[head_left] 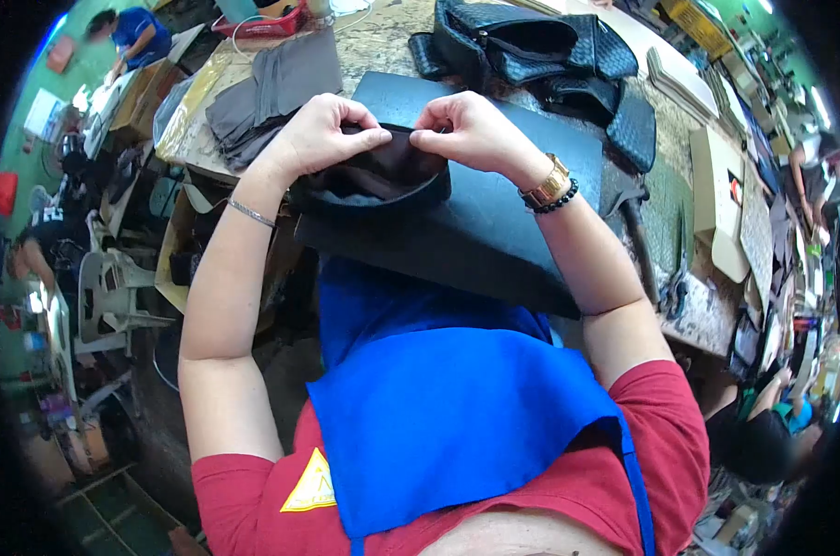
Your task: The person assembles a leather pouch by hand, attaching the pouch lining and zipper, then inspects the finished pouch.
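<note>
A black bag (378, 204) with a dark lining lies mouth up on a black board (522, 222) in front of me. My left hand (325, 139) pinches the far rim of its opening between thumb and fingers. Close beside it, my right hand (475, 137) pinches the same rim, the two thumb tips a short gap apart. The near wall of the bag sags open, so part of the lining shows. Whatever lies under my fingertips is hidden.
Black woven-pattern bags (614, 51) are piled at the back right. Folded dark grey fabric (295, 79) lies at the back left, near a red basket (264, 23). A hammer-like tool (635, 232) and scissors (680, 250) are to the right. Other people work at both sides.
</note>
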A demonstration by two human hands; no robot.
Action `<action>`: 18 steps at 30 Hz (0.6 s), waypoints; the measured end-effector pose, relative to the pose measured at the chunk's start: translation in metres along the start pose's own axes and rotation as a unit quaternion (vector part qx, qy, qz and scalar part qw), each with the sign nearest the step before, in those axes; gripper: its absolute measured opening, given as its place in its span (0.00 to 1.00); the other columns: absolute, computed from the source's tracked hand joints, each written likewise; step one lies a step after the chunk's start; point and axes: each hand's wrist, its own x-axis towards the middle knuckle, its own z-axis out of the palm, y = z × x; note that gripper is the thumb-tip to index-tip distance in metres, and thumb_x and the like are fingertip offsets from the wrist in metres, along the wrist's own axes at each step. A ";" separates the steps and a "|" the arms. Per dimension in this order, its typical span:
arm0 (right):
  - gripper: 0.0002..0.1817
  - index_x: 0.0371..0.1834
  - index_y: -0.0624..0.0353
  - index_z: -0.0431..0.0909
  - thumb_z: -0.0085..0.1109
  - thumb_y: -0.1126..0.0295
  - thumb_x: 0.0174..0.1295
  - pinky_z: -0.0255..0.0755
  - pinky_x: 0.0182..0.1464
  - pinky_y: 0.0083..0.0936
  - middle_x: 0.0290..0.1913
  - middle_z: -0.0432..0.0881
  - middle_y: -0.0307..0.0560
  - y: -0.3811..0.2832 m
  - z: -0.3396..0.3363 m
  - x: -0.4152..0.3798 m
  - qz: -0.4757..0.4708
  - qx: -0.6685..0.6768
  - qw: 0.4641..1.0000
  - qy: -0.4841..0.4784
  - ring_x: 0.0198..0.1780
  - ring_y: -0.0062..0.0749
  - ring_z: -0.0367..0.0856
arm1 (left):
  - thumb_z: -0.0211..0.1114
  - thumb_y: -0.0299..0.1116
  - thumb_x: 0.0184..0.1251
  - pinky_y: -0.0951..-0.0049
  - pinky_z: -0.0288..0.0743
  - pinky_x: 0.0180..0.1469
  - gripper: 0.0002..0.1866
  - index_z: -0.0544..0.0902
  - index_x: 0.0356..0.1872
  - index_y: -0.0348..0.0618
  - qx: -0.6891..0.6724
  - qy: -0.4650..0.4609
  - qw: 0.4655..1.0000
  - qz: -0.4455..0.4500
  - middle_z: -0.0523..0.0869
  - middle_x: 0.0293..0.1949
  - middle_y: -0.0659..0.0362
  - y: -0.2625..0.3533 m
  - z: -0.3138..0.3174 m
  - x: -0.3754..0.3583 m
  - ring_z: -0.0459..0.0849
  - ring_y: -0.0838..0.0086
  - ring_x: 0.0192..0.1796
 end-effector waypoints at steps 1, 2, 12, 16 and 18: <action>0.13 0.34 0.64 0.87 0.68 0.63 0.59 0.77 0.35 0.24 0.26 0.86 0.47 -0.001 0.001 -0.002 -0.012 -0.027 1.000 -0.007 0.28 0.24 0.83 | 0.72 0.33 0.64 0.77 0.75 0.42 0.11 0.86 0.32 0.33 0.015 -0.004 1.000 0.015 0.85 0.29 0.63 0.001 0.002 0.001 0.79 0.82 0.34; 0.13 0.35 0.65 0.86 0.67 0.64 0.61 0.77 0.35 0.22 0.27 0.87 0.45 -0.002 0.002 -0.004 -0.013 -0.030 0.999 -0.007 0.29 0.21 0.83 | 0.72 0.33 0.64 0.77 0.75 0.42 0.11 0.86 0.32 0.33 0.029 -0.006 0.999 0.030 0.85 0.29 0.63 0.002 0.004 0.001 0.79 0.82 0.35; 0.12 0.39 0.66 0.85 0.65 0.65 0.67 0.78 0.37 0.17 0.30 0.88 0.41 -0.003 0.002 -0.035 -0.011 -0.002 1.000 0.003 0.32 0.16 0.83 | 0.71 0.35 0.66 0.73 0.78 0.50 0.12 0.89 0.39 0.33 0.015 0.038 0.999 0.036 0.90 0.38 0.56 0.003 -0.005 -0.025 0.86 0.75 0.42; 0.12 0.42 0.65 0.85 0.64 0.65 0.67 0.78 0.39 0.18 0.33 0.88 0.42 0.005 0.005 -0.039 -0.052 0.008 0.998 0.024 0.35 0.17 0.84 | 0.73 0.34 0.64 0.78 0.77 0.48 0.12 0.90 0.37 0.33 -0.080 0.049 0.996 -0.005 0.90 0.37 0.60 -0.008 0.000 -0.027 0.84 0.80 0.40; 0.12 0.44 0.64 0.85 0.64 0.65 0.67 0.78 0.41 0.19 0.34 0.88 0.42 0.007 0.006 -0.037 -0.061 0.003 0.998 0.030 0.36 0.17 0.84 | 0.74 0.34 0.64 0.80 0.77 0.46 0.11 0.90 0.36 0.34 -0.087 0.054 0.995 -0.015 0.89 0.36 0.61 -0.007 0.002 -0.026 0.83 0.82 0.39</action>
